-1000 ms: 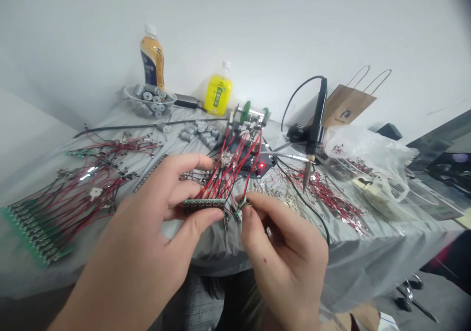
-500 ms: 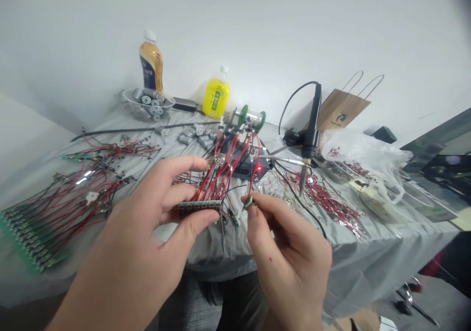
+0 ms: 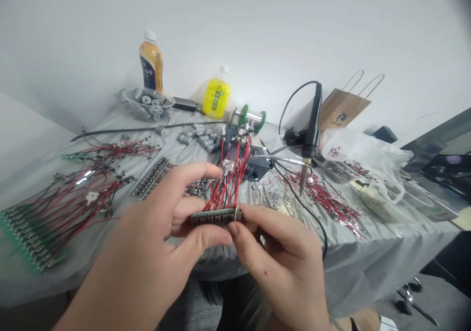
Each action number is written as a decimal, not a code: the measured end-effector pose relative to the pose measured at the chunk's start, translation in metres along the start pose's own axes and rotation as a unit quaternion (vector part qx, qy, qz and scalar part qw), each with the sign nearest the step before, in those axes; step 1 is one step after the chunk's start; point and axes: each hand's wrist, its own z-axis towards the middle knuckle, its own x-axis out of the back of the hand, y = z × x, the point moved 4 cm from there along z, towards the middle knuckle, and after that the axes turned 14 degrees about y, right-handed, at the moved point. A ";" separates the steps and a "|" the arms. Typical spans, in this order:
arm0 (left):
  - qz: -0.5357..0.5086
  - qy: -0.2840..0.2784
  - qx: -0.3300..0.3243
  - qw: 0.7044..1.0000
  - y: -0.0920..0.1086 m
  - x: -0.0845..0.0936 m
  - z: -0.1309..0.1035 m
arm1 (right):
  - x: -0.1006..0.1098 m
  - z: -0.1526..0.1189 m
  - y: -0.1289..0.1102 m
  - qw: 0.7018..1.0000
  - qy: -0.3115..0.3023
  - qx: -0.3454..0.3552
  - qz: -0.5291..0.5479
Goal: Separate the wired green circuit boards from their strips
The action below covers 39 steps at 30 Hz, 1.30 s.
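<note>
A row of small circuit boards [image 3: 211,218] is pinched between the thumb and fingers of my left hand [image 3: 147,237]. Red and black wires [image 3: 230,183] rise from the row towards the back, with small metal ends around them. My right hand [image 3: 283,257] is closed on a small circuit board [image 3: 238,214] at the row's right end, thumb in front and index finger behind. That board touches or nearly touches the row; the exact contact is hidden by the fingertips.
A soldering iron [image 3: 312,117] stands in its holder at right, tip down. Behind are a solder spool [image 3: 251,118], a yellow bottle [image 3: 216,97] and a bowl of motors [image 3: 142,106]. Wired green boards [image 3: 31,237] lie left; red wires [image 3: 331,198] lie right.
My right hand has brought its small board left against the end of the row. My left hand and the row have moved slightly right and down.
</note>
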 end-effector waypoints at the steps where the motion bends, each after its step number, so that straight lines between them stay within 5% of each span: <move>1: 0.009 0.000 -0.001 1.000 -0.001 -0.001 0.000 | 0.000 0.000 0.001 1.000 0.002 -0.007 -0.001; 16: -0.010 -0.003 -0.067 0.998 0.001 0.002 0.004 | -0.002 -0.005 0.009 0.996 0.052 -0.058 0.029; 26: -0.027 -0.010 -0.094 0.995 0.006 0.006 0.003 | -0.003 -0.011 0.017 0.982 0.018 -0.138 0.131; 39: 0.080 0.055 -0.149 0.984 0.009 0.008 -0.001 | -0.001 -0.003 0.005 0.994 -0.027 -0.098 0.046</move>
